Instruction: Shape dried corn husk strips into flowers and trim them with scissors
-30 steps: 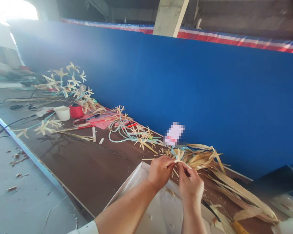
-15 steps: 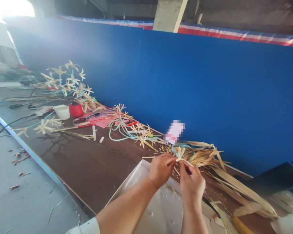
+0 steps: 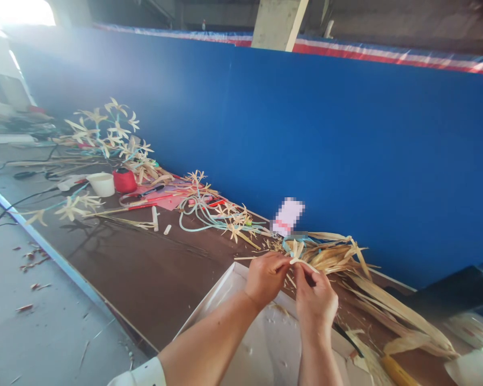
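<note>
A pale corn-husk flower (image 3: 297,252) with narrow pointed petals is between my hands, over the far edge of a shallow white box (image 3: 261,343). My left hand (image 3: 268,276) pinches it from the left, its fingertips closed at the flower's base. From the right, my right hand (image 3: 316,300) grips one of its long petals between thumb and finger. My curled fingers hide part of the base. Just behind lies a bundle of dried corn husks (image 3: 332,256) with light blue strands beside it.
Along the blue partition (image 3: 306,134) lie finished husk flowers (image 3: 118,128), pale blue cords (image 3: 197,220), a white cup (image 3: 102,185) and a red thread spool (image 3: 124,180). Long husk strips (image 3: 402,311) spread to the right, near a yellow handle (image 3: 398,370). The brown tabletop (image 3: 165,279) ends at the left.
Almost nothing differs. Both hands stay at the same place with the flower held between them; the whole view has shifted very slightly.
</note>
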A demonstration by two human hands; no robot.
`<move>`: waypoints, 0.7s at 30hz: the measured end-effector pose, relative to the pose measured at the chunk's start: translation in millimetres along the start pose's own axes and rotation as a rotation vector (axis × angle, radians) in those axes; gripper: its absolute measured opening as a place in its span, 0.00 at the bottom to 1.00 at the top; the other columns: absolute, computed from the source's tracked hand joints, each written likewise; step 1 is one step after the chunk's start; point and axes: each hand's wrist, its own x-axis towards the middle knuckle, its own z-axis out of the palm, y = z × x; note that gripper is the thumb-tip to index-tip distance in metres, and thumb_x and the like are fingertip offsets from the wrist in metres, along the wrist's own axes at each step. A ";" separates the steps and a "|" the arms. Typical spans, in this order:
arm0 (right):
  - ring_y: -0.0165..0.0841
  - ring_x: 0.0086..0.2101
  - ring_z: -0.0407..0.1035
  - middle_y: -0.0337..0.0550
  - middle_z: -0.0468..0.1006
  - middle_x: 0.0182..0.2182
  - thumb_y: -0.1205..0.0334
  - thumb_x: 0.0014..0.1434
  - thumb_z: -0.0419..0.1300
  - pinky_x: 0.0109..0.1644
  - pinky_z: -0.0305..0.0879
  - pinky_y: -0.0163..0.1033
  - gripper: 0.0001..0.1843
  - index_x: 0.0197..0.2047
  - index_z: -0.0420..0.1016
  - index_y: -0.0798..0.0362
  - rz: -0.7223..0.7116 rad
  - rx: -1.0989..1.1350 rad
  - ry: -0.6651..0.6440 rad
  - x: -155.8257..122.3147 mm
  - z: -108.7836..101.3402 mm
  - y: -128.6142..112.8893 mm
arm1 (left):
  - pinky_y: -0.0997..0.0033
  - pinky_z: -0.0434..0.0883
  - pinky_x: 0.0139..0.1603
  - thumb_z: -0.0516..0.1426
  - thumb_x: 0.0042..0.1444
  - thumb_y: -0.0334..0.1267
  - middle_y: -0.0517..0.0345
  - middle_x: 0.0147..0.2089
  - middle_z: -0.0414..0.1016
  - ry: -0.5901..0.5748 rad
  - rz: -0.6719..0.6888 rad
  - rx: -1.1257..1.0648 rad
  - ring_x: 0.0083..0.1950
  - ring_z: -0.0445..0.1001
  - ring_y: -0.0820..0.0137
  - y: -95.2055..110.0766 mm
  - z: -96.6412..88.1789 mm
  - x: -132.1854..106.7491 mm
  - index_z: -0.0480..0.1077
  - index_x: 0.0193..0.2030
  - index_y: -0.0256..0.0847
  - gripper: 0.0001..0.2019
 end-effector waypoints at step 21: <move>0.37 0.29 0.69 0.45 0.76 0.26 0.49 0.48 0.59 0.35 0.60 0.38 0.15 0.30 0.75 0.53 0.111 0.036 0.003 -1.2 1.0 -2.5 | 0.76 0.68 0.35 0.53 0.56 0.32 0.56 0.30 0.75 -0.009 -0.014 0.036 0.34 0.71 0.74 0.3 -0.1 -0.1 0.75 0.34 0.41 0.09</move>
